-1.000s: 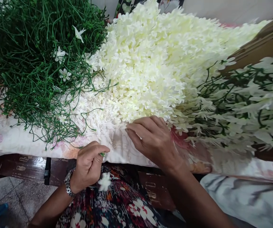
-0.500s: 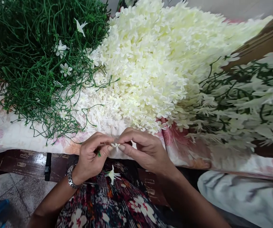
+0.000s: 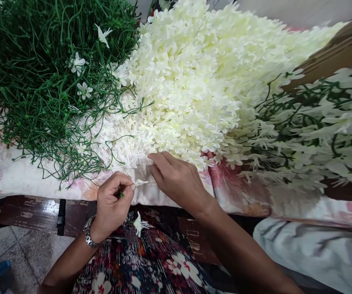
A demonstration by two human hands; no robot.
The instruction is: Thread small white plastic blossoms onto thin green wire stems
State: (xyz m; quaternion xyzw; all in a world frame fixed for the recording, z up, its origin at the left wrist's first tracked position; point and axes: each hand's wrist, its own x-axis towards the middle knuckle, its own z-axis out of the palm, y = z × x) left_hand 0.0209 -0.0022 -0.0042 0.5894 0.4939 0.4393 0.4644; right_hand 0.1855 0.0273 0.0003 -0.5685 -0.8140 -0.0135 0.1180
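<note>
My left hand (image 3: 114, 202) is closed, pinching an artificial flower stem (image 3: 121, 195) whose green tip shows at the palm. A small white blossom (image 3: 141, 182) sticks out past its thumb and forefinger. Below that hand, another white blossom with thin stamens (image 3: 138, 224) hangs over my patterned clothing. My right hand (image 3: 177, 179) is apart from the left, its thumb and fingers drawn together at the near edge of a heap of white thread-like stamens (image 3: 123, 139). What its fingertips hold, if anything, is hidden.
Green plastic stems (image 3: 50, 81) form a tall heap at the left. Loose cream petals (image 3: 188, 81) are piled in the middle. Assembled flower sprays (image 3: 326, 126) lie at the right by a cardboard box (image 3: 323, 61). Floral cloth (image 3: 41, 183) covers the table.
My right hand has let go of the blossom and moved up to the stamen heap. My left hand has shifted slightly left with the flower stem.
</note>
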